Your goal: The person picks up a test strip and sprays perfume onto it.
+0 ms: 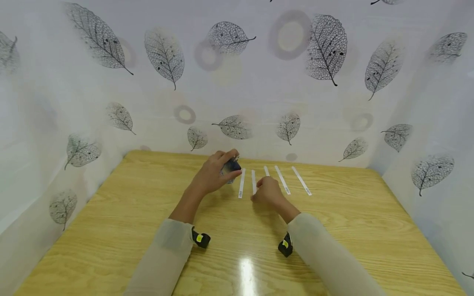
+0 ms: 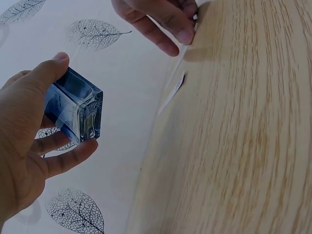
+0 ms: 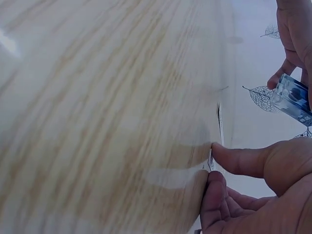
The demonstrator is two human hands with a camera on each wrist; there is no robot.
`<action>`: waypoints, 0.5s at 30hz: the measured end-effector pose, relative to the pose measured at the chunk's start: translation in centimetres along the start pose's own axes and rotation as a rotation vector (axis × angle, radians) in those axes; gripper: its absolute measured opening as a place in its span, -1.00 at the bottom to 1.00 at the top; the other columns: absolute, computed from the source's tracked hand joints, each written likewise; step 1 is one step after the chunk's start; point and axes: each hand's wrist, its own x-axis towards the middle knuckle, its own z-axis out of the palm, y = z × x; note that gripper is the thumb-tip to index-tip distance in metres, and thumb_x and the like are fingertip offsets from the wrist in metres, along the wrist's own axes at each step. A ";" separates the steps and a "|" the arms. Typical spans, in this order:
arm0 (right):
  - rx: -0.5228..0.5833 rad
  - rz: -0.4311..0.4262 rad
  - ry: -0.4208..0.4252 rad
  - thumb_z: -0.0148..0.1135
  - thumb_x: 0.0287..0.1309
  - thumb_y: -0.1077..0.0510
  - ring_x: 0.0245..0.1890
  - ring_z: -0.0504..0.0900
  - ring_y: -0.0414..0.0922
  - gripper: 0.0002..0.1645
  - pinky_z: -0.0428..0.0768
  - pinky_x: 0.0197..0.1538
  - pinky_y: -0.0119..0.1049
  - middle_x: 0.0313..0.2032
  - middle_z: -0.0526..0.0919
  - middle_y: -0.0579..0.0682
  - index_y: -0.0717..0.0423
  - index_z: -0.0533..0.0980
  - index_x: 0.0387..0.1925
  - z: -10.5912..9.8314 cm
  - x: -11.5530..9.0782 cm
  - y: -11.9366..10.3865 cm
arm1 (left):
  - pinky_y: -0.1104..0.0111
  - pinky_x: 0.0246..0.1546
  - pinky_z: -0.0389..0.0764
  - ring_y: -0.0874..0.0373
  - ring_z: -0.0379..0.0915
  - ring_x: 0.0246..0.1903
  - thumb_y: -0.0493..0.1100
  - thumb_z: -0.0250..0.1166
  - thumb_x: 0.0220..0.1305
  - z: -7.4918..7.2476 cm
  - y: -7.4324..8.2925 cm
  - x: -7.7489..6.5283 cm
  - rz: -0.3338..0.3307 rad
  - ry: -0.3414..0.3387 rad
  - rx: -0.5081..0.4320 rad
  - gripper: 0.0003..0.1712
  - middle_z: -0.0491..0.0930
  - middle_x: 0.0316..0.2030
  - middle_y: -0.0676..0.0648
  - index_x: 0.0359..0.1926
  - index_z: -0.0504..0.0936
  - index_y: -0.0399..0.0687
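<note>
My left hand (image 1: 210,174) grips a blue glass bottle, likely perfume (image 2: 75,105), between the thumb and fingers, raised above the far part of the table. The bottle is tilted, its thick clear base showing in the left wrist view. My right hand (image 1: 269,194) is low over the tabletop and pinches the near end of a white paper strip (image 1: 253,179) between thumb and forefinger. In the right wrist view, that strip's end (image 3: 210,161) shows between the fingertips. Another white strip (image 1: 241,185) lies just left of it, below the bottle.
Several more white strips lie in a row to the right, among them one partly hidden by my right hand (image 1: 266,170), one beside it (image 1: 282,179) and the rightmost strip (image 1: 301,181). Behind the wooden table (image 1: 122,230) hangs a leaf-patterned curtain (image 1: 259,94), which also borders both sides.
</note>
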 end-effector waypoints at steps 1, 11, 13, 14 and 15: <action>0.003 0.004 0.005 0.60 0.00 0.23 0.06 0.63 0.14 -0.39 0.62 0.10 -0.02 0.05 0.66 0.25 0.41 0.57 0.07 -0.1 0.0 0.0 | -0.09 -0.02 0.61 -0.20 0.49 0.08 0.16 0.37 0.38 0.0 0.0 0.0 0.002 -0.001 0.002 -0.35 0.49 0.16 -0.22 0.40 0.39 0.27; -0.057 0.047 0.071 0.63 -0.11 0.28 -0.51 0.36 -0.13 -0.72 0.39 -0.43 -0.27 -0.48 0.55 0.00 0.23 0.58 -0.51 -0.1 0.3 -0.1 | -0.09 -0.02 0.61 -0.20 0.49 0.08 0.16 0.36 0.39 -0.1 0.0 0.0 0.013 -0.004 0.010 -0.36 0.50 0.16 -0.23 0.40 0.38 0.26; -0.044 0.058 0.076 0.62 -0.12 0.30 -0.41 0.53 -0.08 -0.72 0.55 -0.33 -0.23 -0.35 0.67 0.07 0.29 0.65 -0.37 -0.2 0.2 -0.1 | -0.09 -0.01 0.61 -0.20 0.49 0.08 0.16 0.36 0.39 -0.1 0.0 0.0 0.015 -0.004 0.013 -0.36 0.50 0.16 -0.23 0.40 0.38 0.26; -0.036 0.063 0.079 0.63 -0.13 0.30 -0.27 0.62 -0.02 -0.64 0.62 -0.21 -0.16 -0.21 0.71 0.14 0.32 0.68 -0.24 -0.2 0.2 -0.1 | -0.09 -0.01 0.61 -0.20 0.49 0.08 0.16 0.36 0.38 -0.1 0.1 0.0 0.014 -0.005 0.012 -0.36 0.50 0.16 -0.23 0.40 0.38 0.26; -0.025 0.068 0.074 0.62 -0.12 0.30 -0.17 0.66 0.04 -0.57 0.66 -0.12 -0.11 -0.11 0.72 0.19 0.35 0.67 -0.15 -0.3 0.1 0.0 | -0.09 0.00 0.61 -0.20 0.49 0.08 0.16 0.36 0.38 -0.1 0.1 0.0 0.014 -0.004 0.012 -0.35 0.50 0.16 -0.23 0.40 0.38 0.26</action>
